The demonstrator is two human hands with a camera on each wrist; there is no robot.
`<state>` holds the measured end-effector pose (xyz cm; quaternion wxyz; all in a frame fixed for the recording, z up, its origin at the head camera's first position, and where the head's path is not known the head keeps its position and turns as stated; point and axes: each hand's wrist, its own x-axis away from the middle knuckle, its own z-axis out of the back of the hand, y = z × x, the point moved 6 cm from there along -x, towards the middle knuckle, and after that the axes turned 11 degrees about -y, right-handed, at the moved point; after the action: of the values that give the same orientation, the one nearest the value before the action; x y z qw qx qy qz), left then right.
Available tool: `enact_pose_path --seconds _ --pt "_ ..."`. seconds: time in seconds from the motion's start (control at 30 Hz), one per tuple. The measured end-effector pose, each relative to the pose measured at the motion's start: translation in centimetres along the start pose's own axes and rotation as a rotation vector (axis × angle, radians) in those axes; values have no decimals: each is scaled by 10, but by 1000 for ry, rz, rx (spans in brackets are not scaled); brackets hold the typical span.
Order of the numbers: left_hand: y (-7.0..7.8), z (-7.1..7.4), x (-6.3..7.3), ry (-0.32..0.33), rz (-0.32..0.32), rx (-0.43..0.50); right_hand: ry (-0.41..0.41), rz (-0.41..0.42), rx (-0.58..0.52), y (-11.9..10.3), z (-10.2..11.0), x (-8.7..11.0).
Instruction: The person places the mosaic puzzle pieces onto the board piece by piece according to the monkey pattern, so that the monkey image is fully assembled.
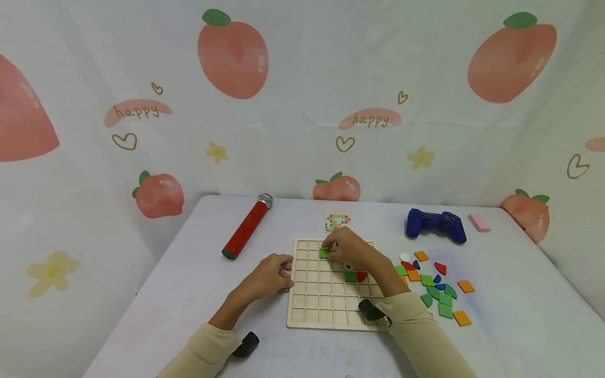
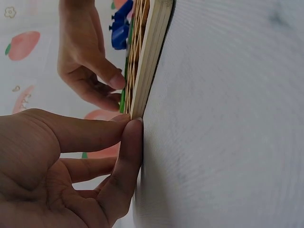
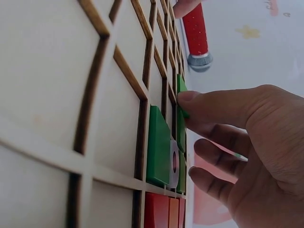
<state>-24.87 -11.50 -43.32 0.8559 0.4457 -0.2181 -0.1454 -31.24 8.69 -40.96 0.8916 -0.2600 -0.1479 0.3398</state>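
A wooden grid board (image 1: 307, 303) lies on the table in front of me. My left hand (image 1: 267, 275) pinches its left edge between thumb and fingers, closely seen in the left wrist view. Near the far side of the board, my right hand (image 1: 350, 248) pinches a green tile (image 1: 324, 253) over the grid; the right wrist view shows the thumb on this tile (image 3: 182, 84). Set in the grid under the right forearm are a green square (image 1: 350, 276), a white tile with a dark ring (image 1: 348, 267) and a red piece (image 1: 361, 275).
Loose coloured tiles (image 1: 445, 310) are scattered right of the board. Behind it lies a pattern card (image 1: 336, 221), partly behind the right hand. A red microphone (image 1: 247, 229) lies at left; a blue game controller (image 1: 435, 224) and a pink block (image 1: 479, 222) are at back right.
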Motion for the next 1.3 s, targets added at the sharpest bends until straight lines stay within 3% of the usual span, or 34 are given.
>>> enact_pose_path --seconds 0.37,0.73,1.3 --pt "0 -1 0 1 -9 -5 -5 20 0 -4 -1 1" --pt "-2 -1 0 -1 -2 -3 -20 -58 -71 5 0 12" --pt "0 0 0 4 7 -1 11 -161 -95 34 32 74"
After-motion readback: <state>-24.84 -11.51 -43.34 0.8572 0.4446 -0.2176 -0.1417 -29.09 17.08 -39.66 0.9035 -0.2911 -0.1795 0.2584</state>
